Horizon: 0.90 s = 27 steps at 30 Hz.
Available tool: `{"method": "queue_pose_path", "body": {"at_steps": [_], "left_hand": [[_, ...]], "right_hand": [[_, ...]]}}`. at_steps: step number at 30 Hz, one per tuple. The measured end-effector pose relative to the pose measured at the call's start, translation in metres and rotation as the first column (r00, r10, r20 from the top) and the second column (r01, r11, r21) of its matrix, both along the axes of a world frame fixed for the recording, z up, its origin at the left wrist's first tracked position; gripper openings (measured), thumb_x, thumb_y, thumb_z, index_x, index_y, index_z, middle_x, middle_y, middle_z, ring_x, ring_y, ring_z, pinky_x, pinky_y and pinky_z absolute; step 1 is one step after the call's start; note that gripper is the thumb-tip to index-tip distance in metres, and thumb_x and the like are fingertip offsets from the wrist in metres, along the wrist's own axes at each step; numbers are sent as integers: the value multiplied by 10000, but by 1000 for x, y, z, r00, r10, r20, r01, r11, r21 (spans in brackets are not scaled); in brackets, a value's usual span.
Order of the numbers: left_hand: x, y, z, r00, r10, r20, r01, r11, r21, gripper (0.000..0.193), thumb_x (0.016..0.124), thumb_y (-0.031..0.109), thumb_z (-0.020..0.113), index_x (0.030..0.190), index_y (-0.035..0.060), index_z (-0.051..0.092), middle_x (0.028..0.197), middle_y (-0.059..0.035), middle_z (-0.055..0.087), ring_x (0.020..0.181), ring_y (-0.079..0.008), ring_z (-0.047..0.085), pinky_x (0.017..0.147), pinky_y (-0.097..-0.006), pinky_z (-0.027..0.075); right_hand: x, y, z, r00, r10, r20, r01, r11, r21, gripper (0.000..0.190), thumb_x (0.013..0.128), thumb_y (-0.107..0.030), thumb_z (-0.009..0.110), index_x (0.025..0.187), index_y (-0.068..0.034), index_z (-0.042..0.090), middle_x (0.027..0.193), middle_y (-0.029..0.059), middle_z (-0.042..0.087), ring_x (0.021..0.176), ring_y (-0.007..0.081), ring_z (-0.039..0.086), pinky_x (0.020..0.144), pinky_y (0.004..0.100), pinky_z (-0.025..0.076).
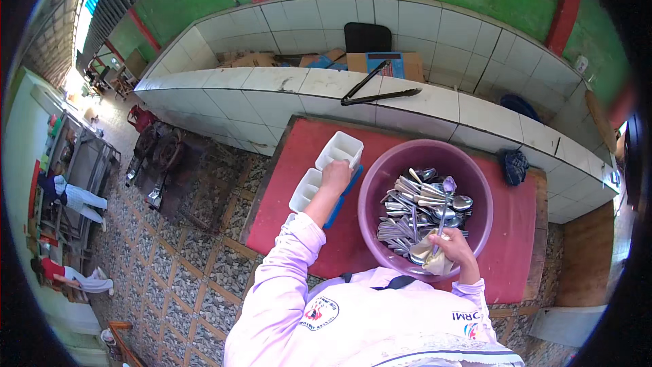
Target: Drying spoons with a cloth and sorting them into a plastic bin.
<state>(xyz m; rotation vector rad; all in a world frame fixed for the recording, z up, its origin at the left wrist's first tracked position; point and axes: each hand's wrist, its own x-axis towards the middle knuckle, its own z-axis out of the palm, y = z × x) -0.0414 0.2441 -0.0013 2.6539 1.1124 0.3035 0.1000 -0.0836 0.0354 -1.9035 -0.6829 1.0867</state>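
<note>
A large purple plastic basin sits on a red-topped table, heaped with metal spoons and forks. Over the basin's near right side, my right hand holds a spoon upright together with a cream cloth. To the basin's left, my left hand reaches to a white divided plastic container; its fingertips are partly hidden, and I cannot tell whether they hold anything. A second white divided container stands just below it. Blue plastic edges show at the containers' right side.
Black tongs lie on the white tiled ledge behind the red table. A dark plastic bag rests at the back right. Burners and a red gas cylinder stand on the left floor. Two people are farther left.
</note>
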Motion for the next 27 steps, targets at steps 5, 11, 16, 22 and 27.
{"method": "queue_pose_path", "body": {"at_steps": [5,11,16,22,27], "left_hand": [[5,-45,26,835,-125,536,104,992,70,336,750,332,624,854,13,624,807,-136,618,714,-256,596,622,-366,471],[-13,-113,77,746,-58,663,546,624,-559,167,835,162,560,887,14,618,696,-10,603,544,-43,508,476,-188,408],[-43,-90,94,699,189,690,442,644,-624,166,839,137,555,788,-4,626,618,-20,581,484,-60,509,445,-199,417],[-43,-1,106,344,298,891,124,926,-358,157,862,115,523,855,-15,609,643,-32,589,518,-66,538,477,-196,436],[-8,46,38,409,252,877,71,950,-306,162,850,130,540,862,-8,624,637,-35,602,538,-76,560,494,-201,443]], "right_hand": [[0,28,19,979,202,33,-202,979,-9,281,771,-277,619,871,-17,653,724,67,629,679,119,553,638,278,440],[-19,54,35,787,597,157,-603,798,-15,285,756,-296,641,883,-42,657,718,70,631,662,117,553,629,282,446],[-23,50,46,861,503,74,-504,864,-15,310,742,-298,656,889,-26,649,719,80,632,664,133,562,637,288,448],[-7,11,30,951,306,39,-306,952,-4,265,715,-266,688,836,-31,655,715,27,618,671,87,537,617,260,439],[0,-11,15,992,127,5,-127,989,69,253,709,-249,689,808,-21,650,692,14,606,658,79,532,594,246,432]]}}
